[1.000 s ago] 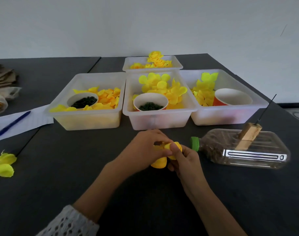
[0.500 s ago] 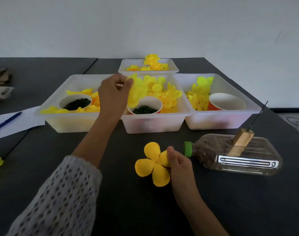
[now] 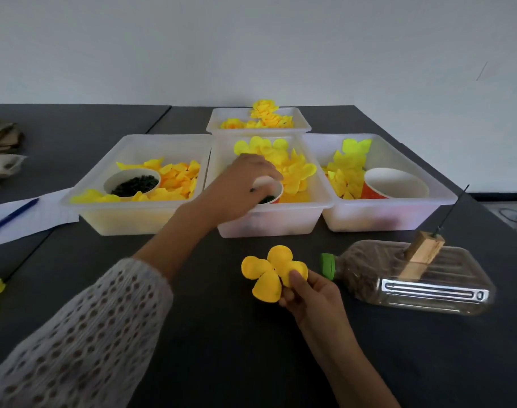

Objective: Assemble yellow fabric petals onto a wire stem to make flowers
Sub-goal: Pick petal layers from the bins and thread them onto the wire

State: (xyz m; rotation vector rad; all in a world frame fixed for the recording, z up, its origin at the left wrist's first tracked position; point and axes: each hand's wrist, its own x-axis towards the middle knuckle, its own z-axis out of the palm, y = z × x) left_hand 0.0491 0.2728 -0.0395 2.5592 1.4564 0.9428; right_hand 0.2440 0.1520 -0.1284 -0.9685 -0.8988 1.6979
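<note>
The right hand (image 3: 313, 293) pinches a yellow four-petal flower (image 3: 270, 273) above the table (image 3: 222, 348). The left hand (image 3: 245, 187) reaches into the paper cup (image 3: 276, 193) in the middle bin (image 3: 269, 225), fingers curled downward; whether they grasp anything cannot be told.

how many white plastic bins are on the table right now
4. Left bin, middle bin under the left hand, right bin, and a smaller back bin behind the middle one.
</note>
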